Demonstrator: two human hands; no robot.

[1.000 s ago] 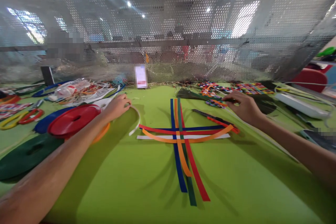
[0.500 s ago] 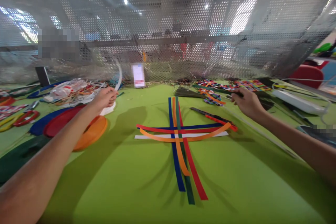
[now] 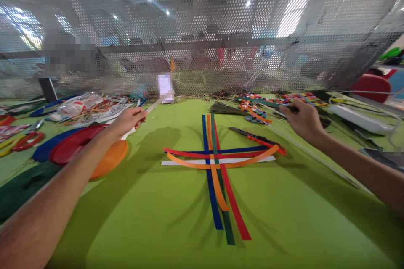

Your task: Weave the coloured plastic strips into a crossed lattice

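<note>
My left hand (image 3: pixel 128 119) is closed on a white plastic strip (image 3: pixel 150 107) that runs from a white roll behind the stacked rolls up toward the back of the table. My right hand (image 3: pixel 302 118) is closed round a dark handle (image 3: pixel 292 108), probably scissors, at the right rear. Between them a cross of woven strips (image 3: pixel 217 160) lies on the green table (image 3: pixel 151 218): blue, orange, green and red ones run lengthwise, and red, blue, orange and white ones lie across.
Orange (image 3: pixel 110 158), red (image 3: pixel 67 148), blue and dark green (image 3: pixel 19 189) strip rolls sit at the left. A heap of loose strips and a plastic bottle (image 3: pixel 78 105) lie behind. Woven colourful mats (image 3: pixel 284 100) and a knife (image 3: pixel 252 135) are at the right rear. A perforated metal screen (image 3: pixel 202 33) closes the back.
My left hand has drawn the white strip off the roll; it arched upward and now lies lower and straighter. My right hand shifted slightly back and right, still holding the dark handle.
</note>
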